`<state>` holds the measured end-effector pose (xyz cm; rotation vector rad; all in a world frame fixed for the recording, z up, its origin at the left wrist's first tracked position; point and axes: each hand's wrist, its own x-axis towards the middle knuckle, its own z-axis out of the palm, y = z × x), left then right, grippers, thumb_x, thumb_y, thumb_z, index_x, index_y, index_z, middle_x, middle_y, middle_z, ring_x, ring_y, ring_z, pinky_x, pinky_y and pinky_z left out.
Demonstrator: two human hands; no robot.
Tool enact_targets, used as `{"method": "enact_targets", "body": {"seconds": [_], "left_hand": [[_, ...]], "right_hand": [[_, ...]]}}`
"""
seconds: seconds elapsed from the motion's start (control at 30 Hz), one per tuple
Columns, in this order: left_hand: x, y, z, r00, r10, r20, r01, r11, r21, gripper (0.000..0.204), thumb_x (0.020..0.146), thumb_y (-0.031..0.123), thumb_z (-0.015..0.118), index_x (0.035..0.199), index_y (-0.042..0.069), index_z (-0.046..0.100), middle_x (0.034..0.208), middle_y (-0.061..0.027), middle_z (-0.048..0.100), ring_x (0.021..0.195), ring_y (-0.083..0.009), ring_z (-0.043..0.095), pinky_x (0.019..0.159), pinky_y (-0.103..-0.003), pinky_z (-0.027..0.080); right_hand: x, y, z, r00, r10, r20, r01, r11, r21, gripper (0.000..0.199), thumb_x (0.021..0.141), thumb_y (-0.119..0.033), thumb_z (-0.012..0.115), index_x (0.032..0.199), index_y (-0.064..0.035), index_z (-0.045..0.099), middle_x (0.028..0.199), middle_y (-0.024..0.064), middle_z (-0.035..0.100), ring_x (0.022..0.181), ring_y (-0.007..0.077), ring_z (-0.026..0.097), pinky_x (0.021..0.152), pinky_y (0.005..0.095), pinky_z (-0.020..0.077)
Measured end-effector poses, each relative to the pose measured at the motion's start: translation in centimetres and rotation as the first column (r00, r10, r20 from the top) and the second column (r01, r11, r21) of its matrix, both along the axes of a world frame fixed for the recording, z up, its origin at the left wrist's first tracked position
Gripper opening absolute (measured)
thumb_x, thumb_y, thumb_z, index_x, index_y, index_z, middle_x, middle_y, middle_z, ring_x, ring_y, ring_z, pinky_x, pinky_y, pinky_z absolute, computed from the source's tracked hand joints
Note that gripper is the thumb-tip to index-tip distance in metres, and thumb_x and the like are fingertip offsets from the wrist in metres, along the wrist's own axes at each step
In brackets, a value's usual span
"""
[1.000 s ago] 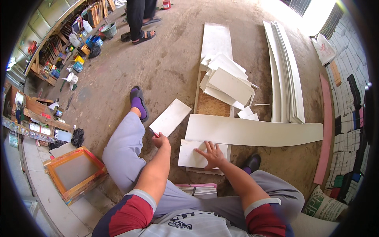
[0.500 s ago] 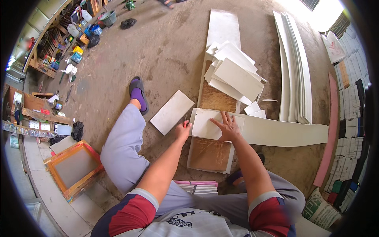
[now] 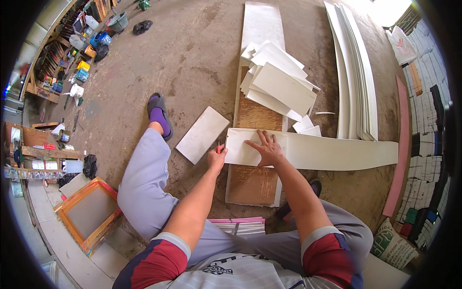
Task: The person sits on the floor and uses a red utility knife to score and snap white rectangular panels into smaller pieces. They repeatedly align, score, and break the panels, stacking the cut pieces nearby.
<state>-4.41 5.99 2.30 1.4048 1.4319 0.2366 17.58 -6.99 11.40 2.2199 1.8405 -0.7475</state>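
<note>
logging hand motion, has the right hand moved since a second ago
Yes: the right hand moved forward, farther from the near end of the brown board.

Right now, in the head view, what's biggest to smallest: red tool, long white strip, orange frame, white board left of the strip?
1. Long white strip
2. Orange frame
3. White board
4. Red tool, in the left hand

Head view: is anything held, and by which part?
The left hand holds a small tool by its red handle; the right hand rests on a white board.
</note>
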Motion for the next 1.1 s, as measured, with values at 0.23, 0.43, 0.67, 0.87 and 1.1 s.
{"method": "enact_targets", "body": {"seconds": [0.23,0.43,0.67,0.87,1.1], "left_hand": [[-0.8,0.4,-0.9,0.996,0.032,0.079,-0.025,0.996,-0.085,0.038,0.092,0.022,0.077,0.127,0.009,0.073,0.111,-0.012,0.077,0.097,-0.0175,0.07,0.087,-0.033,0.053],[-0.9,0.6,1.5,0.994,0.056,0.091,-0.037,0.98,-0.197,0.036,0.093,0.02,0.075,0.128,0.01,0.073,0.071,-0.0009,0.067,0.049,-0.0088,0.048,0.047,-0.03,0.039],[-1.1,0.5,0.3,0.993,0.004,0.114,0.009,0.993,-0.116,0.045,0.086,0.021,0.081,0.128,0.005,0.071,0.095,-0.01,0.075,0.077,-0.017,0.067,0.071,-0.033,0.052],[-1.2,0.3,-2.0,0.996,-0.053,0.075,0.053,0.999,0.004,0.052,0.081,0.02,0.084,0.126,-0.002,0.069,0.118,-0.0181,0.074,0.108,-0.0257,0.071,0.095,-0.036,0.053],[-1.8,-1.0,0.7,0.993,-0.107,0.048,0.107,0.994,0.001,0.045,0.083,0.016,0.082,0.121,-0.003,0.07,0.111,-0.0161,0.076,0.1,-0.0236,0.072,0.09,-0.036,0.054]], "right_hand": [[0.1,0.0,0.1,1.0,-0.011,-0.012,0.011,1.0,-0.001,0.135,0.047,-0.041,0.097,0.159,-0.0509,0.023,0.17,0.0181,0.012,0.157,0.0401,0.016,0.124,0.0587,0.0226],[-0.1,0.2,0.1,1.0,0.001,0.001,-0.001,1.0,-0.014,0.137,0.046,-0.042,0.097,0.16,-0.0506,0.021,0.17,0.0183,0.012,0.157,0.04,0.015,0.124,0.0591,0.0224],[0.1,-0.1,-0.4,1.0,-0.002,0.01,0.003,1.0,-0.017,0.137,0.047,-0.042,0.098,0.16,-0.051,0.02,0.171,0.0171,0.011,0.157,0.0404,0.016,0.124,0.0592,0.0235],[1.5,-1.4,-1.3,0.973,-0.212,-0.091,0.223,0.964,0.144,0.113,0.068,-0.063,0.084,0.162,-0.0407,0.025,0.167,0.0204,0.022,0.155,0.039,0.021,0.124,0.0576,0.0215],[7.4,-6.3,-3.3,0.884,-0.46,0.083,0.435,0.875,0.214,0.061,0.091,-0.05,0.069,0.146,-0.0285,0.054,0.139,0.0155,0.056,0.137,0.0349,0.046,0.114,0.0541,0.0338]]}}
